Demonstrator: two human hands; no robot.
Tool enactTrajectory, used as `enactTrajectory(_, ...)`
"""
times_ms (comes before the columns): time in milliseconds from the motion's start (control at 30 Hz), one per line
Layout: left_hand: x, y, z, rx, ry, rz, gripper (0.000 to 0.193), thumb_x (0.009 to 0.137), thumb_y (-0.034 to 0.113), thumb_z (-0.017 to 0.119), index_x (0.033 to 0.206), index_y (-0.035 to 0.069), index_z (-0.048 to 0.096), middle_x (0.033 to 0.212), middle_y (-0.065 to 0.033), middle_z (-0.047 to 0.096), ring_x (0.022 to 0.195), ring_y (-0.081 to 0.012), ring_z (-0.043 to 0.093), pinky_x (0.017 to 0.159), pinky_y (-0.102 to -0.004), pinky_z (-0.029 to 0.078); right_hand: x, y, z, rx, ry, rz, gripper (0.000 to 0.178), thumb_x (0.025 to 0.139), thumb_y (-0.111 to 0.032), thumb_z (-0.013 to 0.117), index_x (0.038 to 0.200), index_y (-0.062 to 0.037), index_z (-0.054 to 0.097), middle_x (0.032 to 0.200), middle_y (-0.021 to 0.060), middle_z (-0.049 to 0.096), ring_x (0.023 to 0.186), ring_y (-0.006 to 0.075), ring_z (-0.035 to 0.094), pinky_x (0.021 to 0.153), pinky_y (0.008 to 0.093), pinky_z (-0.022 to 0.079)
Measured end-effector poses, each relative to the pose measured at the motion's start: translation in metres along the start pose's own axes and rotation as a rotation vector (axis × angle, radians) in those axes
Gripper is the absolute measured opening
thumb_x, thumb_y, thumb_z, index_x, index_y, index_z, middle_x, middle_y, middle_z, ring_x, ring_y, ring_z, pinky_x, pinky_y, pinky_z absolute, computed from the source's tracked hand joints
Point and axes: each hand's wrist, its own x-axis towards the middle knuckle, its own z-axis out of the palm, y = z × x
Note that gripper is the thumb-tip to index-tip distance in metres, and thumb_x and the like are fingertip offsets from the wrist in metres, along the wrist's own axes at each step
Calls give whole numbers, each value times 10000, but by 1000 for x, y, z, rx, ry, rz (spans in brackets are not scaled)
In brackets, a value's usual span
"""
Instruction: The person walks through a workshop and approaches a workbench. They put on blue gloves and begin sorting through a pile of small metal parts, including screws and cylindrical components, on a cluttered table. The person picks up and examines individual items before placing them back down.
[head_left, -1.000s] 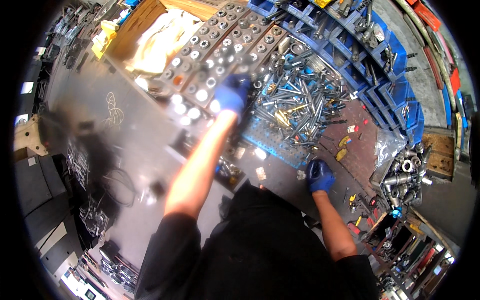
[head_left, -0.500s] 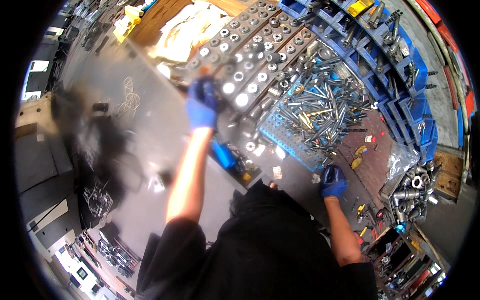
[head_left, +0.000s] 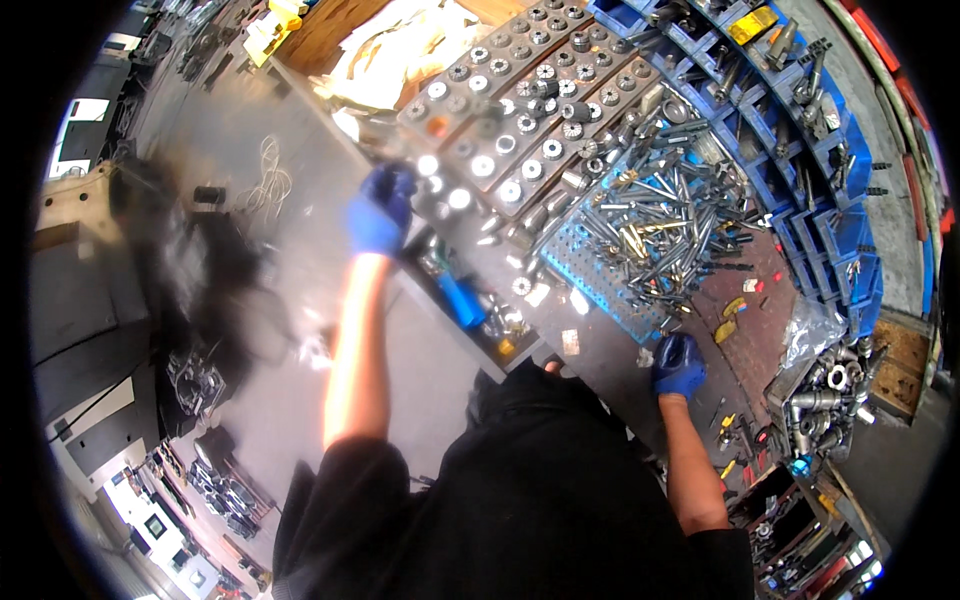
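Collet trays [head_left: 520, 120] sit at the desk's far side, where I see my gloved left hand [head_left: 380, 210] curled at their near corner, while my right hand [head_left: 678, 365] rests loosely closed beside scattered drill bits [head_left: 660, 235].

one head-worn fisheye view, looking steeply down

the camera sits above the person's dark-clad torso and faces down over a cluttered workbench [head_left: 300, 250]; both forearms enter from the lower edge, left hand [head_left: 380, 210] farther out, right hand [head_left: 678, 365] nearer; straight edges bow toward the round black rim; the bench is at arm's reach; there is no second view to compare
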Motion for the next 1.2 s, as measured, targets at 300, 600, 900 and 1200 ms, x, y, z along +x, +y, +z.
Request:
enactTrajectory(300, 28, 88, 45, -5, -26, 192, 208, 1016, 129, 669, 1201, 54, 730, 1092, -40, 757, 967, -109, 669, 867, -274, 531, 2, -3, -4, 3, -7, 6, 146, 919, -224, 674, 915, -82, 707, 848, 201, 700, 775, 419, 681, 697, 482, 544)
enactTrajectory(600, 105, 94, 55, 105, -13, 195, 204, 991, 191, 672, 1138, 84, 764, 1078, -115, 780, 993, -202, 730, 910, -335, 544, 3, -1, -2, 31, 45, -30, 138, 903, -205, 676, 839, -83, 689, 801, 197, 680, 724, 419, 665, 655, 490, 534)
enactTrajectory(900, 123, 86, 71, 162, -164, 84, 331, 975, 338, 670, 1171, 84, 750, 1130, -171, 758, 1076, -307, 719, 963, -393, 531, 1, 2, 1, 63, 61, -23, 141, 901, -196, 672, 818, -82, 680, 776, 195, 662, 699, 413, 651, 642, 485, 525)
enactTrajectory(1200, 121, 97, 79, 411, -155, 320, 217, 999, 198, 653, 1129, 64, 764, 955, -111, 779, 843, -177, 721, 801, -337, 559, 1, 1, -2, 100, 42, -10, 81, 881, -172, 683, 852, -97, 694, 817, 175, 680, 740, 399, 669, 679, 467, 545)
